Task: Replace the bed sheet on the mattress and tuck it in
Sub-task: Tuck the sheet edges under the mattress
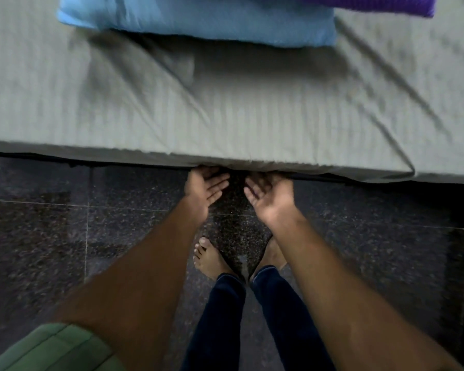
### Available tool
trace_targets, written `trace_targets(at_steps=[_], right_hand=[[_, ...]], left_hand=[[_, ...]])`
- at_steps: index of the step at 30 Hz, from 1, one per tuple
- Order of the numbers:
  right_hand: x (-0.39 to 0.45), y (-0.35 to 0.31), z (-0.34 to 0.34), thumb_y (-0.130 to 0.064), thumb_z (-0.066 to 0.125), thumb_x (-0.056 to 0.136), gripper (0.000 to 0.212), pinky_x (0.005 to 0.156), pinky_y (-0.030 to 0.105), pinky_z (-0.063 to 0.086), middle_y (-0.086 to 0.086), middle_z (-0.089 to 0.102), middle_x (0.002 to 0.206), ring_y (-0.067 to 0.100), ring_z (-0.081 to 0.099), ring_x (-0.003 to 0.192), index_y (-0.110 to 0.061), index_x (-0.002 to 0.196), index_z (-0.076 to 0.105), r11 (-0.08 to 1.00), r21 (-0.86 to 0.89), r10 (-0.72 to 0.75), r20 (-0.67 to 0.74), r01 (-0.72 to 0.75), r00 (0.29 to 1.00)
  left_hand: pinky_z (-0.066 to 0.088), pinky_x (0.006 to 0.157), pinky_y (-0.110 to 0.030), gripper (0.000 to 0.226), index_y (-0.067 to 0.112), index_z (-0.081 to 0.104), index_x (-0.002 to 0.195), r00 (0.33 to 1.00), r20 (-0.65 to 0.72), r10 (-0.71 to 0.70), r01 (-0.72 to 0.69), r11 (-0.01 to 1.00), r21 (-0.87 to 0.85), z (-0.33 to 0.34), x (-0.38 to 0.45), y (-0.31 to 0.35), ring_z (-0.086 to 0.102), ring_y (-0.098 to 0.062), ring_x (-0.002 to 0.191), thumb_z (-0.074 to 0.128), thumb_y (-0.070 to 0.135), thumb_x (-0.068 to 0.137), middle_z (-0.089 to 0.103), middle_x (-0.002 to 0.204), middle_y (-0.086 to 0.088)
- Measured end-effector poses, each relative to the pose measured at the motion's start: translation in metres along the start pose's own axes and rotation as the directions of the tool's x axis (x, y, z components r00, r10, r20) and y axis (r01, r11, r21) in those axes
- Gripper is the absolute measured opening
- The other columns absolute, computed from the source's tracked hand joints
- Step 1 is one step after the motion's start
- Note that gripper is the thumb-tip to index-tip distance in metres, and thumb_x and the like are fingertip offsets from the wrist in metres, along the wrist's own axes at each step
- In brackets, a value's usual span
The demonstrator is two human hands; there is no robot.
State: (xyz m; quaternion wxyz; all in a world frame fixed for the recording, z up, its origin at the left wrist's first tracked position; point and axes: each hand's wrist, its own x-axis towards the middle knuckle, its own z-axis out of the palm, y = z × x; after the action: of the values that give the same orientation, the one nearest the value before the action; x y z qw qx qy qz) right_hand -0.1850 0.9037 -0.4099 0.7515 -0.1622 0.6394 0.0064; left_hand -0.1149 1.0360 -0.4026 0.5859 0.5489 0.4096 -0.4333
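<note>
Where the dark speckled floor [51,223] fills the lower half, pale tile seams across it. Above it, bed [38,145] spanning full width, near edge running left to right, slightly lower on the right. Grey-green striped sheet [252,108] spread over the whole visible top, creased: long diagonal folds from centre toward the right, a darker rumpled patch at upper left-centre. Sheet edge wrapped over the near side, small bunched gather at the middle, folded corner flap at right near the edge. Dark gap under the bed edge, contents not readable.

Blue pillow [198,20] lying on the sheet at top centre, cut off by the top of the view. Purple item [373,4] just right of the pillow, touching or overlapping it, mostly out of view; cannot tell what it is.

Both forearms reaching forward, green sleeve [51,349] at bottom left. Dark blue trousers [225,317] at bottom centre, bare feet [212,261] on the floor, toes turned outward.

Left hand [204,188] palm up, fingers straight, fingertips at the bunched sheet edge under the bed's rim. Right hand [268,194] just beside it, palm up, fingers spread and loosely extended, tips also under the rim. Neither curled round the fabric as far as visible; motion blur on both, fingertip contact partly hidden.
</note>
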Motion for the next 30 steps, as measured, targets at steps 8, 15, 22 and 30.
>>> trace_targets(at_steps=[8,15,22,30], right_hand=[[-0.06,0.076,0.086,-0.019,0.051,0.105,0.015,0.07,0.033,0.052,0.005,0.067,0.091,0.02,0.065,0.079,-0.018,0.093,0.06,0.969,-0.243,0.065,0.057,-0.05,0.996],[-0.045,0.135,0.153,-0.014,0.047,0.103,0.018,0.058,0.028,0.051,0.004,0.071,0.085,0.018,0.069,0.065,-0.016,0.093,0.062,0.998,0.054,-0.006,-0.087,0.011,0.996],[-0.043,0.172,0.203,-0.006,0.053,0.094,0.011,0.04,0.018,0.044,0.013,0.066,0.087,0.018,0.056,0.058,-0.007,0.101,0.062,0.978,0.196,-0.017,-0.269,0.072,0.963],[-0.024,0.189,0.205,-0.026,0.065,0.077,0.023,0.051,0.027,0.048,0.013,0.069,0.079,0.021,0.054,0.054,-0.005,0.083,0.063,0.978,-0.168,-0.19,-0.483,0.123,0.855]], left_hand=[[0.051,0.067,-0.027,0.015,0.014,0.071,0.101,0.979,-0.155,0.134,-0.166,0.964,-0.209,-0.052,-0.029,0.034,0.07,-0.019,0.08,0.058,0.018,0.096,0.076,0.104,-0.008],[0.052,0.055,-0.023,0.011,0.01,0.067,0.088,0.897,-0.407,0.172,-0.324,0.882,-0.341,-0.139,-0.018,0.095,0.075,-0.017,0.074,0.06,0.004,0.092,0.074,0.089,-0.005],[0.037,0.04,-0.019,0.016,0.008,0.068,0.071,0.867,-0.419,0.269,-0.355,0.925,-0.14,-0.177,-0.012,0.111,0.069,-0.012,0.057,0.072,-0.004,0.081,0.069,0.058,0.0],[0.041,0.039,-0.017,0.013,0.002,0.069,0.071,0.94,-0.282,0.193,-0.24,0.961,-0.14,-0.197,0.0,0.108,0.066,-0.008,0.047,0.072,-0.002,0.083,0.071,0.06,-0.005]])
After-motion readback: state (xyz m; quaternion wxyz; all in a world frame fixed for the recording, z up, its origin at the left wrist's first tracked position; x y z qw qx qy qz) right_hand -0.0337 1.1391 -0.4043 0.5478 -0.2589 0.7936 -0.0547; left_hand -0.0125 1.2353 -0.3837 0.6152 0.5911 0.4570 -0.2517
